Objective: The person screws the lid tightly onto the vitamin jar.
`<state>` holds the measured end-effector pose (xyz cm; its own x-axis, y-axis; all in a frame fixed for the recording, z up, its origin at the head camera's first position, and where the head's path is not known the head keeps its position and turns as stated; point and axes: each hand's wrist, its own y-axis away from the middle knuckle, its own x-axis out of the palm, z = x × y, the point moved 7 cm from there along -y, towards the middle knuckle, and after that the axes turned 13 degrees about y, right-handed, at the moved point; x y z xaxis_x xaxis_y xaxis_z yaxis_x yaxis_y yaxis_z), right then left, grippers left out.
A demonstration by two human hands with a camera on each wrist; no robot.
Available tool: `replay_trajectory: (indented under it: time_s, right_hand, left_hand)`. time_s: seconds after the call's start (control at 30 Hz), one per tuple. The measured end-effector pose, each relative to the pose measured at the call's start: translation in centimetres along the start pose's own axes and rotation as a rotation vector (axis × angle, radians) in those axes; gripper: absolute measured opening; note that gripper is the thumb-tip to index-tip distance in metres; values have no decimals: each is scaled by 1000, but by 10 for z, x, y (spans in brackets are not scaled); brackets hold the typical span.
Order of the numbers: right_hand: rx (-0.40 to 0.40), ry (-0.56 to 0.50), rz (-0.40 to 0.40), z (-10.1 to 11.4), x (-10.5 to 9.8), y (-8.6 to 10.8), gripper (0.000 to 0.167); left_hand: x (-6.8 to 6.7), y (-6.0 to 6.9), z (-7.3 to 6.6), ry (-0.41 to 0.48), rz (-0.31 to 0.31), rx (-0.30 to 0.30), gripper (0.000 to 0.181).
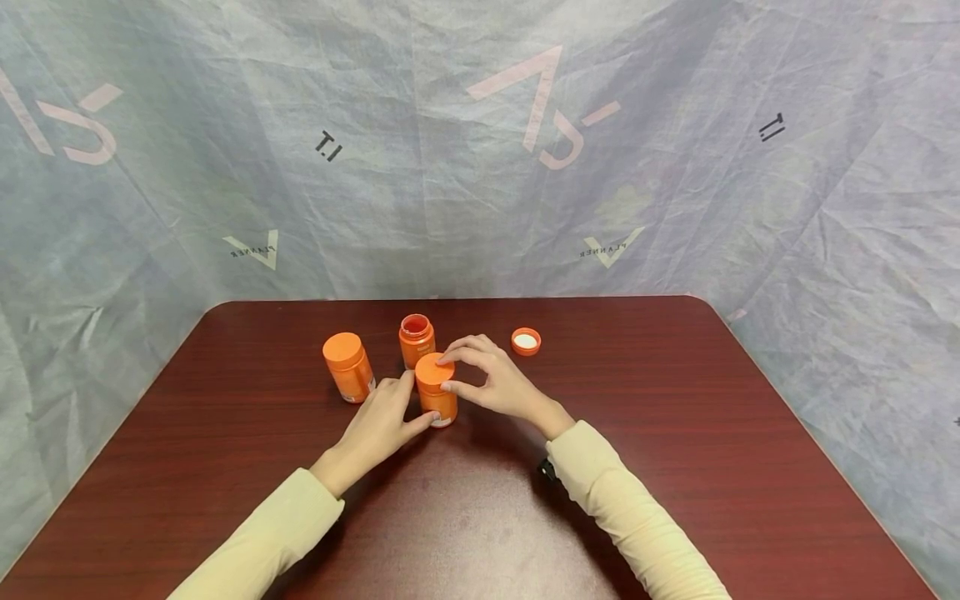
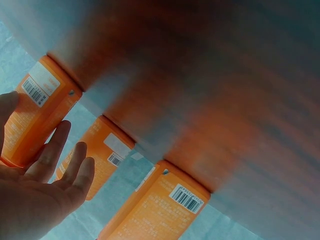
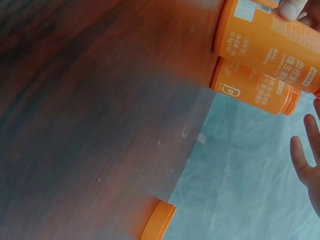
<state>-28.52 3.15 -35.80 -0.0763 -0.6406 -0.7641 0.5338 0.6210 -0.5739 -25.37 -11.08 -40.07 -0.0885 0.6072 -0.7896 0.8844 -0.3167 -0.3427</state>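
Between both hands an orange bottle [image 1: 438, 405] stands upright on the table with its orange lid [image 1: 432, 369] on. My left hand [image 1: 377, 425] holds the bottle low down, its thumb across the front and its index finger at the left side. From the right, my right hand [image 1: 497, 379] has an index fingertip on top of the lid and the thumb at its side. Just behind stands an uncapped orange bottle [image 1: 417, 343], its red mouth showing. To the left is another capped orange bottle [image 1: 349, 371]; its barcode label [image 2: 186, 198] shows in the left wrist view.
A loose orange lid [image 1: 526, 342] lies upturned, white inside, behind my right hand. The dark red wooden table [image 1: 480, 517] has rounded far corners. A grey printed cloth [image 1: 450, 167] hangs behind it and along both sides.
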Motion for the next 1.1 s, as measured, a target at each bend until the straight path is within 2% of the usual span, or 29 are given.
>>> replay_trajectory:
  time_s: [0.4, 0.73, 0.9, 1.1]
  right_hand:
    - [-46, -21, 79, 5, 2, -2, 31]
    - [-15, -7, 36, 1, 1, 0, 27]
    - [0, -2, 29, -1, 0, 0, 30]
    - [-37, -10, 59, 3, 0, -1, 31]
  left_hand:
    - [-1, 0, -1, -4, -1, 4, 51]
    - [-1, 0, -1, -2, 1, 2, 55]
    - [0, 1, -1, 7, 0, 7, 56]
    - [-1, 0, -1, -1, -5, 16, 54]
